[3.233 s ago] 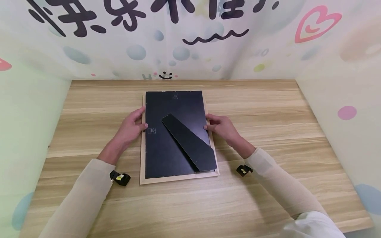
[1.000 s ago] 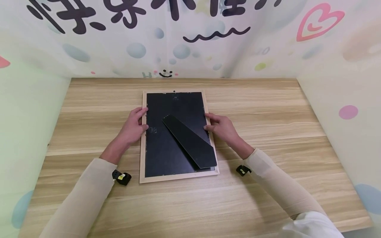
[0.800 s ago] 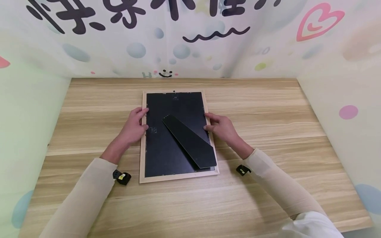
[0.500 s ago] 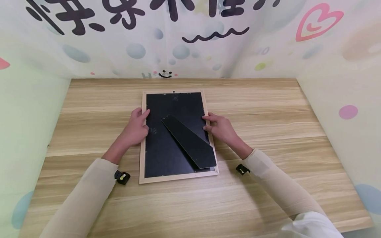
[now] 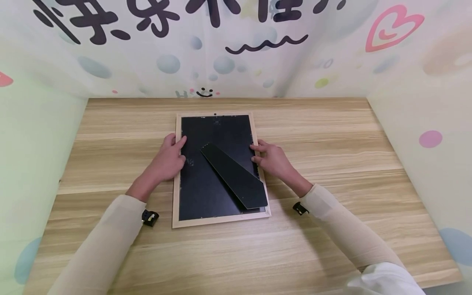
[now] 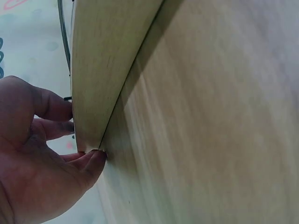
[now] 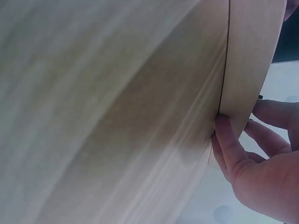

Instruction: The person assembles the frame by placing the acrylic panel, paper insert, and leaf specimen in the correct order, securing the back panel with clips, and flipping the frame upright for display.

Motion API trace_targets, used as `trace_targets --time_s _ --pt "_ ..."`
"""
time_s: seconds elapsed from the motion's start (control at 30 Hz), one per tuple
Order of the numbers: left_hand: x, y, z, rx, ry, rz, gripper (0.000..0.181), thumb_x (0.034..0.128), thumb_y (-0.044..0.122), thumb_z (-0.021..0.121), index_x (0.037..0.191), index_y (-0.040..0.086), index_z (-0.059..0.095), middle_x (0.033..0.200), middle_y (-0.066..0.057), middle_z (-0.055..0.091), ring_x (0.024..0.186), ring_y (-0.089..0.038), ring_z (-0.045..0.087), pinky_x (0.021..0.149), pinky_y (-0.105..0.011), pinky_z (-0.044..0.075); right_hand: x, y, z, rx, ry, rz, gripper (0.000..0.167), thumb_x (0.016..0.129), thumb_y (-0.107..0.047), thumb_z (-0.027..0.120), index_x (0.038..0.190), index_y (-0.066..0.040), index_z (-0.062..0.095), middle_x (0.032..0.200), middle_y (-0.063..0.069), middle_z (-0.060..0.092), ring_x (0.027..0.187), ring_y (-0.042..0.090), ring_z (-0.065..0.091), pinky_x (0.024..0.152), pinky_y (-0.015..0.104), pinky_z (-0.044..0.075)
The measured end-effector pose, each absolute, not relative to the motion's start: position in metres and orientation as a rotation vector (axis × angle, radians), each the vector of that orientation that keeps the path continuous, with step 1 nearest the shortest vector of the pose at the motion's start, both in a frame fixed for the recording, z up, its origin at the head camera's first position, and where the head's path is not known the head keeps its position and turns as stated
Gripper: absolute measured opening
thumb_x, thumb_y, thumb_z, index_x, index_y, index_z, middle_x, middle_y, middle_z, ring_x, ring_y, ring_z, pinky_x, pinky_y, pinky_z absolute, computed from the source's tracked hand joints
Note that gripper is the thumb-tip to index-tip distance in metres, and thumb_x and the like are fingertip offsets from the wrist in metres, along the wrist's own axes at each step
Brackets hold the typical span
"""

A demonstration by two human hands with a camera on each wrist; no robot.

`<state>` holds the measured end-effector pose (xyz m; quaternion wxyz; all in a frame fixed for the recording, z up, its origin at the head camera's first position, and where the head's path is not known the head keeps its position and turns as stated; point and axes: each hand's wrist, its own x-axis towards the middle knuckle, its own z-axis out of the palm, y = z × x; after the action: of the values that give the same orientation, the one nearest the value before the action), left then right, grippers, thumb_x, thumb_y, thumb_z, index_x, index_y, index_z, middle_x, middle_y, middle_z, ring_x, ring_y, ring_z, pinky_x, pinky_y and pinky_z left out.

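Observation:
A picture frame point(image 5: 177, 192) with a light wooden rim lies face down on the table. Its black backing board point(image 5: 200, 192) bears a black stand leg point(image 5: 236, 176) slanting down to the lower right corner. My left hand point(image 5: 167, 159) grips the left side, index finger and thumb on top at the board's edge. In the left wrist view, other fingers of the left hand point(image 6: 42, 158) reach low on the wooden side point(image 6: 105, 65). Opposite, my right hand point(image 5: 273, 159) holds the right side, thumb and one finger on top. The right wrist view shows fingers of the right hand point(image 7: 266, 172) along the lower edge.
The wood-grain table point(image 5: 332, 135) runs back to a printed wall sheet point(image 5: 258, 61). Pale side walls point(image 5: 424, 106) stand left and right. Dark wrist cameras point(image 5: 150, 218) hang beside both sleeves. A small black tab point(image 5: 215, 114) sits at the frame's top rim.
The backing board, which covered the top rim at first, now sits inside it. My left index finger and thumb have shifted inward, and a right finger has moved onto the board's edge.

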<state>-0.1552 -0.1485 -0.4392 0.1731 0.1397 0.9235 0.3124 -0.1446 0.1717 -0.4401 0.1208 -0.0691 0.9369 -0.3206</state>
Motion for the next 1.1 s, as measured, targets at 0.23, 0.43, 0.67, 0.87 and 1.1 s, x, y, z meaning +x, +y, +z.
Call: trace_targets --time_s 0.23,0.43,0.67,0.87,1.1 --pt "-0.156 -0.151 -0.438 0.419 2.639 0.783 0.06 0.0972 0.015 0.038 0.153 -0.001 0.021 0.158 -0.027 0.0 0.14 -0.044 0.014 0.112 -0.058 0.02 -0.146 0.173 -0.44 -0.282 2.763 -0.831 0.045 0.092 -0.015 0.067 0.135 -0.008 0.057 0.15 0.024 0.037 0.058 0.019 0.051 0.056 0.028 0.035" --pt "-0.157 -0.153 -0.433 0.401 2.661 0.618 0.067 0.0963 0.029 0.044 0.156 0.009 0.021 0.161 -0.021 -0.008 0.144 -0.047 0.003 0.106 -0.074 0.013 -0.145 0.175 -0.44 -0.409 2.771 -0.756 0.046 0.095 -0.018 0.064 0.137 -0.006 0.053 0.152 0.027 0.032 0.108 0.038 0.062 0.069 0.035 0.046" --pt "-0.159 -0.162 -0.432 0.523 2.723 0.419 0.07 0.0961 0.04 0.046 0.155 0.01 0.024 0.163 -0.015 -0.006 0.146 -0.043 0.002 0.104 -0.073 0.019 -0.147 0.182 -0.442 -0.653 2.82 -0.636 0.044 0.096 -0.019 0.062 0.136 -0.002 0.052 0.157 0.016 0.027 0.142 0.037 0.033 0.112 0.043 0.035" --pt "-0.165 -0.17 -0.427 0.707 2.701 0.245 0.078 0.0936 0.046 0.051 0.154 0.007 0.024 0.164 -0.008 0.007 0.148 -0.039 0.004 0.108 -0.07 0.014 -0.151 0.192 -0.445 -0.771 2.815 -0.525 0.047 0.098 -0.029 0.059 0.14 -0.008 0.052 0.158 0.014 0.029 0.143 0.042 0.027 0.115 0.048 0.028" --pt "-0.174 -0.174 -0.42 0.786 2.568 0.233 0.088 0.0887 0.047 0.058 0.156 0.007 0.018 0.164 -0.011 0.01 0.148 -0.043 0.004 0.108 -0.073 0.008 -0.155 0.205 -0.45 -0.825 2.794 -0.463 0.05 0.099 -0.039 0.056 0.143 -0.016 0.05 0.159 0.008 0.028 0.144 0.04 0.026 0.116 0.048 0.027"
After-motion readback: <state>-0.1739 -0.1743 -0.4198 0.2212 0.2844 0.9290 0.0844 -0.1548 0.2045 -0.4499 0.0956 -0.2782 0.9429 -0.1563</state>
